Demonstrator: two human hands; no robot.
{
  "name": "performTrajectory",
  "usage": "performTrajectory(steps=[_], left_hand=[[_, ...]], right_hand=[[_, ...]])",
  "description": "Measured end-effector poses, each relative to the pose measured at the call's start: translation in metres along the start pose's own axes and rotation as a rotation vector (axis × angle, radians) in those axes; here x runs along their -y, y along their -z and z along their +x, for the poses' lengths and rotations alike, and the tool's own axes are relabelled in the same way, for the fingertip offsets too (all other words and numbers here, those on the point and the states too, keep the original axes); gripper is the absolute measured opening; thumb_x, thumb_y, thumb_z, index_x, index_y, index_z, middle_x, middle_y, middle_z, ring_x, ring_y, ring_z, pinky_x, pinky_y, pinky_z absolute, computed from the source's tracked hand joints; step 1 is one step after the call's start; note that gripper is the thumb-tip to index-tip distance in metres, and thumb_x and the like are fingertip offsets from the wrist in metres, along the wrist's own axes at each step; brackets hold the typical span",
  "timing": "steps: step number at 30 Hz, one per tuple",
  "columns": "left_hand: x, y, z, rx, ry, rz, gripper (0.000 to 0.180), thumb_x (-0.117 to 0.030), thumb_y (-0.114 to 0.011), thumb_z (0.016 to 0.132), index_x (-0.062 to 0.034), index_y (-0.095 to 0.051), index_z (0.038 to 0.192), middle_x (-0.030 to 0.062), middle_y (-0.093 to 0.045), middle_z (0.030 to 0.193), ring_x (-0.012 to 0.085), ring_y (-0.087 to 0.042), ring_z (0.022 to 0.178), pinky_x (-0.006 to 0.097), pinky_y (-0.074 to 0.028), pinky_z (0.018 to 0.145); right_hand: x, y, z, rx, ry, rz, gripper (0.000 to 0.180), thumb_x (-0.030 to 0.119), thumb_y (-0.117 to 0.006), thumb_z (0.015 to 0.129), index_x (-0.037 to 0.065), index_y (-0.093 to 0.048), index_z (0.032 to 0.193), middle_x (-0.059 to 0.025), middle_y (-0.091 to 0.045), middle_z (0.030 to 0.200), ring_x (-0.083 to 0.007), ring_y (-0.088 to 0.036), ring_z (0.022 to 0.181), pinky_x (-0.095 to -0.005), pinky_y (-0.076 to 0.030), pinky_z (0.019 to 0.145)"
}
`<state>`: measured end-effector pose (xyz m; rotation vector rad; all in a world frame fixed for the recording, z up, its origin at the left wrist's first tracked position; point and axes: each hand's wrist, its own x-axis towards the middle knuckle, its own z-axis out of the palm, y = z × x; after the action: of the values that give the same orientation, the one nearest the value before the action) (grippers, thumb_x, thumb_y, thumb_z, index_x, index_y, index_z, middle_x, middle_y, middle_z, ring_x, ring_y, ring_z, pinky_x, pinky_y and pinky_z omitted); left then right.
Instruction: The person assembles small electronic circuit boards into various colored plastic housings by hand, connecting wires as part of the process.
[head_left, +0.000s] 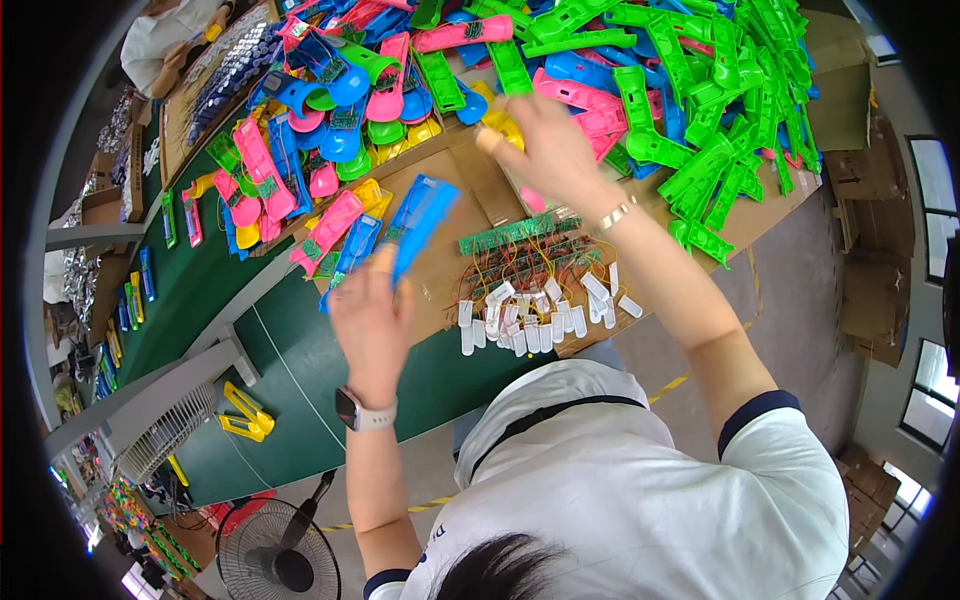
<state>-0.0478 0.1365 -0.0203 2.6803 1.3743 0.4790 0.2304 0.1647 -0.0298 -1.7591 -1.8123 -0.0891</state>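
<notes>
Two bare hands work in my view, and nearest me is the person's white shirt (640, 470) with dark cuffs. Ahead of it I see the green surface (430, 370), partly covered by brown cardboard (430, 285). A cluster of white pieces (540, 335) lies near the cardboard's close edge, with thin wires running to rows of green circuit boards (510, 238) just behind.

To the left of them, the left hand (370, 310), with a watch (348, 408) at its wrist, has its fingers closed on the near end of a blue casing (425, 220). The casing slants away over the cardboard, blurred along its edges; pink casings (330, 232) lie just beside it on the left.

Farther out, I find the right hand (555, 150) with fingers partly spread, over a yellow piece (505, 125); I cannot tell whether it grips that piece. Beyond, mixed casings heap up, and a large pile of green casings (720, 80) fills the right side. At far upper left, I make out another person (165, 45).
</notes>
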Motion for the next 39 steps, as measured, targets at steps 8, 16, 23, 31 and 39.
performTrajectory(steps=[8,16,23,31,39], left_hand=[[0.047,-0.032,0.018,0.049,0.177,0.337,0.064,-0.024,-0.07,0.073,-0.0072,-0.044,0.129,0.0142,-0.046,0.127,0.0333,-0.04,0.122,0.049,-0.033,0.099],[-0.019,-0.023,0.0,-0.033,0.12,-0.19,0.048,-0.021,-0.058,0.084,-0.0016,-0.046,0.127,0.0169,-0.049,0.125,0.0353,-0.042,0.119,0.042,-0.031,0.102],[-0.08,-0.041,-0.041,0.099,0.733,-1.999,0.042,-0.025,-0.041,0.095,-0.0007,-0.042,0.129,0.0129,-0.051,0.122,0.0244,-0.049,0.114,0.036,-0.038,0.097],[-0.043,-0.038,-0.079,0.098,0.967,-1.814,0.035,-0.029,-0.043,0.095,-0.0034,-0.044,0.119,0.0118,-0.058,0.101,0.0206,-0.06,0.084,0.034,-0.05,0.074],[-0.033,-0.024,-0.069,0.094,0.803,-1.865,0.034,-0.024,-0.05,0.094,-0.0057,-0.045,0.122,0.0076,-0.059,0.103,0.0155,-0.058,0.087,0.029,-0.047,0.077]], right_hand=[[-0.064,-0.045,0.018,-0.088,-0.026,-0.067,0.046,0.028,-0.065,0.077,0.008,-0.052,0.117,-0.02,-0.054,0.113,-0.0299,-0.059,0.094,-0.0388,-0.05,0.077],[0.018,0.038,-0.077,0.115,-0.913,1.857,0.035,0.03,-0.049,0.09,0.008,-0.051,0.118,-0.0049,-0.059,0.106,-0.0164,-0.058,0.083,-0.0295,-0.046,0.07],[0.098,0.037,-0.128,0.363,0.059,0.621,0.04,0.028,-0.058,0.085,0.003,-0.053,0.116,-0.0154,-0.054,0.12,-0.0329,-0.051,0.109,-0.0406,-0.043,0.089],[0.027,-0.024,-0.089,0.28,-0.001,0.021,0.027,0.026,-0.062,0.081,0.005,-0.062,0.099,-0.0075,-0.061,0.1,-0.0267,-0.054,0.097,-0.0406,-0.042,0.085],[0.035,-0.028,-0.084,0.35,0.175,0.25,0.02,0.024,-0.063,0.081,0.009,-0.062,0.095,-0.0072,-0.06,0.09,-0.0265,-0.057,0.082,-0.0361,-0.047,0.072]])
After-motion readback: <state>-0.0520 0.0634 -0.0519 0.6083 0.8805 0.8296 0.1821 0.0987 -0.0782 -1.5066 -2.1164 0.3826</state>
